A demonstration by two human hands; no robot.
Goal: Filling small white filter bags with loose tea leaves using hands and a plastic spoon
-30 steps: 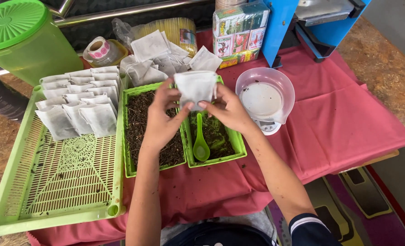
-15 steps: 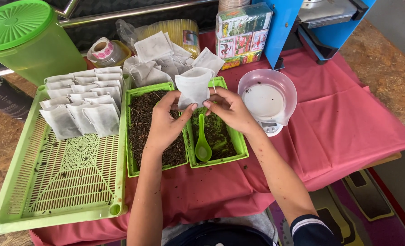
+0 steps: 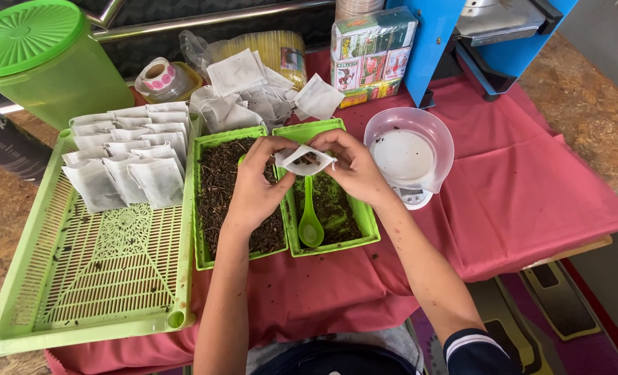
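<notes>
I pinch the small white filter bag (image 3: pixel 305 160) between the fingers of my left hand (image 3: pixel 257 184) and right hand (image 3: pixel 354 170), spreading its mouth upward so the dark leaves inside show, above the green spoon (image 3: pixel 310 221) just below my fingertips.

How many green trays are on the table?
3: a big slatted tray on the left, a tray of dark leaves in the middle, and a tray with a spoon beside it.

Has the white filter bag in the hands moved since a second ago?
Yes. The white filter bag has dropped and tipped mouth-up: earlier it hung upright level with the back rim of the right green tray; now it sits lower over that tray, held open by left hand and right hand.
</notes>
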